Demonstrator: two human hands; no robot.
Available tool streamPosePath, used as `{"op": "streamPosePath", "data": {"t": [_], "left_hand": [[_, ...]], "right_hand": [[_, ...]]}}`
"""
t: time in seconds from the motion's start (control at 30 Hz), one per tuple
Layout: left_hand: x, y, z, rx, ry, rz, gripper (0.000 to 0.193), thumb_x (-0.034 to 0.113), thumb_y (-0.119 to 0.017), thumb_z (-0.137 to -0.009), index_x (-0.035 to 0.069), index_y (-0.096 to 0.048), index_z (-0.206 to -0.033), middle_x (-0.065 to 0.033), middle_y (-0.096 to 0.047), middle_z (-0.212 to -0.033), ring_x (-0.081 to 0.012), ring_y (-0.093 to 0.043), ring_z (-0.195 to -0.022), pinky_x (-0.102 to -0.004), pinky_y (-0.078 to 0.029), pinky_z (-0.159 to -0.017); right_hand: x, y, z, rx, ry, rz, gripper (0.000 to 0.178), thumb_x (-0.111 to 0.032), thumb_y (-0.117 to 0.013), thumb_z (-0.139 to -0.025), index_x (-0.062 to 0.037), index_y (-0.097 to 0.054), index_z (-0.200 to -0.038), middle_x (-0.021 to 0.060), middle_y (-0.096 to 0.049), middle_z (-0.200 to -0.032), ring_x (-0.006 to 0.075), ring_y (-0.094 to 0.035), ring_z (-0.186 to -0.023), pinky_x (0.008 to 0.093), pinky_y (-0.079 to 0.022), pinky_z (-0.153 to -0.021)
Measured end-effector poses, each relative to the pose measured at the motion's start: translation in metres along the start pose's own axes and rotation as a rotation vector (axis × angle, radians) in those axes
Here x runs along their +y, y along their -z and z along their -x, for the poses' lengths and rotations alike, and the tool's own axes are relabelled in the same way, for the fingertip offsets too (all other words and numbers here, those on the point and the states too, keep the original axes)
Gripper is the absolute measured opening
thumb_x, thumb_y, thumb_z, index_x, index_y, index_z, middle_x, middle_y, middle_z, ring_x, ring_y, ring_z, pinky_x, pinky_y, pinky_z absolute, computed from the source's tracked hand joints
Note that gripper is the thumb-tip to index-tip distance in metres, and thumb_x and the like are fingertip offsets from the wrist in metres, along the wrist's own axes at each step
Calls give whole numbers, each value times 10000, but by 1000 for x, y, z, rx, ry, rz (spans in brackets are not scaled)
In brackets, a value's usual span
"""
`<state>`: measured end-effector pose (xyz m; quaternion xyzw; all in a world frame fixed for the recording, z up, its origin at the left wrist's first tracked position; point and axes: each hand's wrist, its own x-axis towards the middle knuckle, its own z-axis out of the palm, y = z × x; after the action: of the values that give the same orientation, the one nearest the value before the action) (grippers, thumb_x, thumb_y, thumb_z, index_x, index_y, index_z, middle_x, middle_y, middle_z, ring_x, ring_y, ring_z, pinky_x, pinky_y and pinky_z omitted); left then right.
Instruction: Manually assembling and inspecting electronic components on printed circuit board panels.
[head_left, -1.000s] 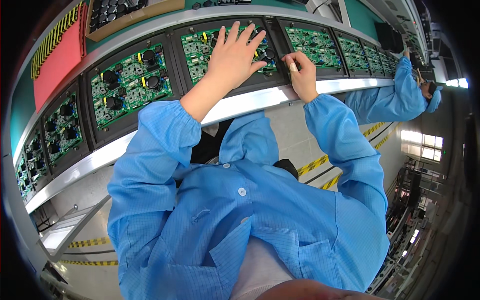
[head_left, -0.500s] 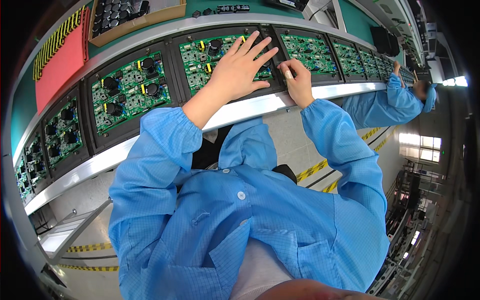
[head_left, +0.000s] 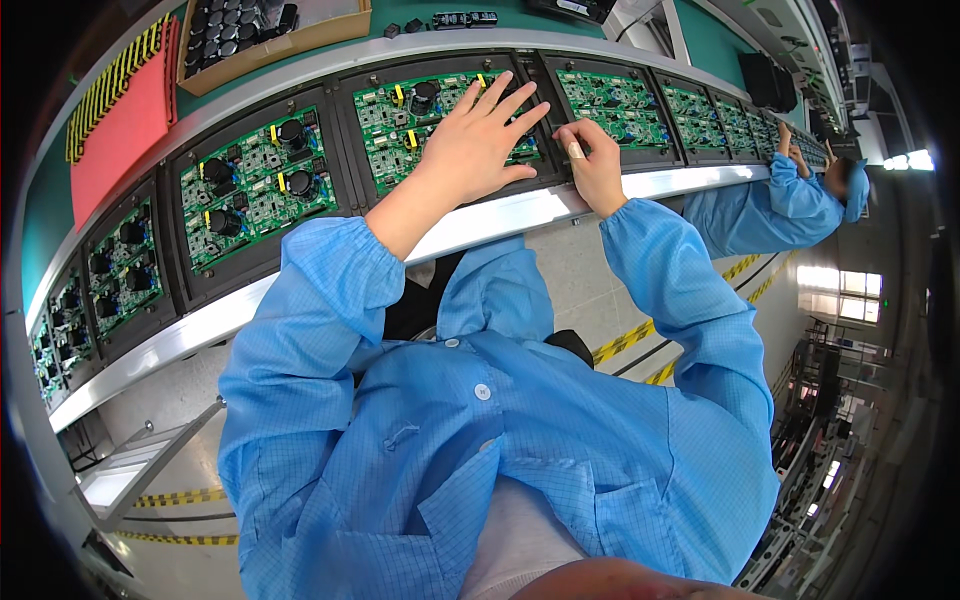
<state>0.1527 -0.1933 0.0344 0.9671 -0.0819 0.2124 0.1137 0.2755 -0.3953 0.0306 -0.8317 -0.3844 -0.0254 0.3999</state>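
Observation:
A green circuit board [head_left: 420, 120] sits in a black carrier on the conveyor line right in front of me. My left hand [head_left: 478, 145] lies flat on it with fingers spread, holding nothing. My right hand [head_left: 594, 165] rests at the carrier's right edge, between this board and the neighbouring green board [head_left: 612, 102], fingers curled; a pale tape wraps one finger. Whether it pinches anything is hidden. Both arms wear blue sleeves.
More boards in black carriers [head_left: 255, 185] run along the conveyor left and right. A cardboard box of black capacitors [head_left: 235, 30] and a red mat [head_left: 120, 120] lie behind. A co-worker in blue [head_left: 790, 200] works at the far right. Metal rail [head_left: 500, 215] edges the line.
My view has shifted so the line sits lower in frame. My left hand has slid right across the board; my right hand stays at the carrier's edge.

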Motion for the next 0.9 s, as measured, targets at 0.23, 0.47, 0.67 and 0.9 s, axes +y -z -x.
{"op": "streamPosePath", "data": {"t": [0.23, 0.47, 0.67, 0.9], "left_hand": [[4, 0, -2, -98, 56, -59, 767, 572, -635, -939, 183, -412, -1561, -136, -448, -1572, -377, -363, -1489, -532, -296, -1228], [5, -4, -2, 1, 36, -78, 723, 594, -629, -933, 163, -506, -1500, -130, -545, -1472, -380, -440, -1427, -528, -316, -1203], [4, -6, -4, 27, 29, -78, 698, 579, -647, -923, 151, -540, -1464, -128, -576, -1411, -375, -467, -1396, -531, -332, -1188], [4, -8, -6, 31, 38, -94, 672, 582, -658, -912, 132, -591, -1407, -130, -617, -1309, -368, -488, -1367, -527, -371, -1148]], "right_hand": [[3, 2, 0, 6, 25, 14, 95, -78, -645, -965, -5, -689, -926, 104, -660, -864, 240, -609, -777, 347, -488, -717], [7, 2, 0, 11, 57, 23, 96, -77, -645, -964, -2, -685, -919, 106, -659, -861, 242, -611, -774, 349, -487, -715], [7, 3, -1, 1, 22, 15, 92, -75, -646, -963, -5, -686, -919, 104, -644, -850, 240, -600, -764, 351, -481, -710], [10, 4, -1, 2, 41, 26, 90, -74, -646, -963, -3, -687, -925, 107, -642, -859, 246, -608, -775, 350, -485, -712]]}}
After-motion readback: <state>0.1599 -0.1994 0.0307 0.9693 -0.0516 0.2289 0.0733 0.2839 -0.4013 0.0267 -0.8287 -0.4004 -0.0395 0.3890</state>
